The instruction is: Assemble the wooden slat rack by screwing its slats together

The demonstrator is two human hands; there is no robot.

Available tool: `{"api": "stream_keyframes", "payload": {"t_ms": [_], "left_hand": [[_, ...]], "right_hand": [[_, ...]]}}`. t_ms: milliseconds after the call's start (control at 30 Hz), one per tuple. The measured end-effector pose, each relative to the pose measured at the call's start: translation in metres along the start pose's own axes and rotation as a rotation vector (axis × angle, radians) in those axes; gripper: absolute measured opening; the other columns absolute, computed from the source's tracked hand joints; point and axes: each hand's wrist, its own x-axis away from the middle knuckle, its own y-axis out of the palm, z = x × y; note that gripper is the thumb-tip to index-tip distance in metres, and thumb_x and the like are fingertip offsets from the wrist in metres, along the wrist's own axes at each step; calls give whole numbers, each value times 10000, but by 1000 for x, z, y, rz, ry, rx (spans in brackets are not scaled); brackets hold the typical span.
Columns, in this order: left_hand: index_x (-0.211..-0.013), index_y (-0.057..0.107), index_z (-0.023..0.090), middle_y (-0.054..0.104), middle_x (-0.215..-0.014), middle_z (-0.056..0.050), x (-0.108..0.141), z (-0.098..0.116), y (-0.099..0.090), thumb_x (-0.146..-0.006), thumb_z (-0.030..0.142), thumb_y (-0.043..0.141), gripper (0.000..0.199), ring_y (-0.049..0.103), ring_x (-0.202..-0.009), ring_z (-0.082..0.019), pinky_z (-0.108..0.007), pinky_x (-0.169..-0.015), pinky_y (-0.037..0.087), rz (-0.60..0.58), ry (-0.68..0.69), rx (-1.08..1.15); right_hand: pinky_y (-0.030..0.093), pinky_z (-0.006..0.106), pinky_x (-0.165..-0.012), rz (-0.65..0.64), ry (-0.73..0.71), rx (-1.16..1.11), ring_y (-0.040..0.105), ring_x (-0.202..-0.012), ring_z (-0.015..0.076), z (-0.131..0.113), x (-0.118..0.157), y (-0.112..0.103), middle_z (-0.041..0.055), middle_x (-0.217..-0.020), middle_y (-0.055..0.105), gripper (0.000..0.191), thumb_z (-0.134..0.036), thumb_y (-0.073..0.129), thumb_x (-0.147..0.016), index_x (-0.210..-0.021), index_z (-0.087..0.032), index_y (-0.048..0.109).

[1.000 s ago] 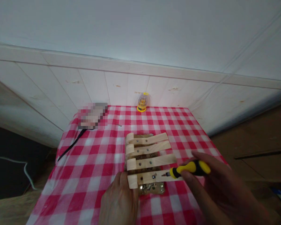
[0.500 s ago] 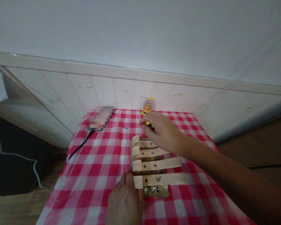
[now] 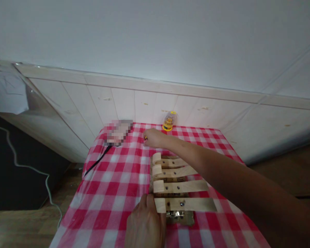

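Observation:
Several pale wooden strips (image 3: 188, 204) with small screws lie crosswise over a brown, tape-covered base (image 3: 188, 219). Each strip has a looped left end. My left hand (image 3: 146, 222) is closed at the lower left end of the base, beside the nearest strip, its fingertips partly hidden. Beyond the strips, my right hand (image 3: 154, 138) is closed round a small yellow and black tool (image 3: 145, 137), mostly hidden in the fingers. A clear, yellow-based container (image 3: 168, 121) stands behind my right hand.
A red and white checked cloth (image 3: 105, 206) covers the table. A blurred flat object (image 3: 118, 133) with a black strap (image 3: 98, 160) lies at the back left. Behind is a white panelled wall (image 3: 124, 103). A pale cable (image 3: 28, 167) hangs at the left.
My right hand has moved left with the tool, away from above the strips and container. The view has shifted slightly; my left hand stays by the base.

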Motion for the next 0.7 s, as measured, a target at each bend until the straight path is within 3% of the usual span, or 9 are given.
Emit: {"api": "stream_keyframes", "payload": {"t_ms": [167,333,500,700], "left_hand": [[-1065,665,161,741,-1020,-103,-1,1,-3,-1027,134,412,257,774,-938,-251,-306,-722,540,-30,-8,1],[-1095,670,151,738,-1034,-112,-1,1,-4,-1028,136,382,296,769,-952,-252,-323,-749,543,-47,-1,7],[-1087,662,157,742,-1037,-118,-1,-1,-1,-1038,153,356,310,762,-945,-247,-315,-738,533,-42,7,-9],[-1056,653,166,741,-1017,-107,-1,0,-1,-1046,158,361,292,773,-920,-246,-313,-720,540,-25,-8,-5]], "right_hand": [[548,298,-773,-21,33,0,774,-1003,282,0,0,-4,212,-1199,803,312,-166,621,-971,-1240,-75,751],[583,325,-804,-75,59,1,760,-1043,303,0,3,-7,211,-1215,781,375,-345,677,-1007,-1258,-69,718],[620,465,-942,-163,77,12,716,-1110,257,-2,-1,-2,108,-1314,698,357,-370,700,-1029,-1318,-163,665],[619,481,-953,-186,94,10,705,-1141,267,-2,-4,3,109,-1358,674,381,-372,697,-1032,-1355,-177,646]]}}
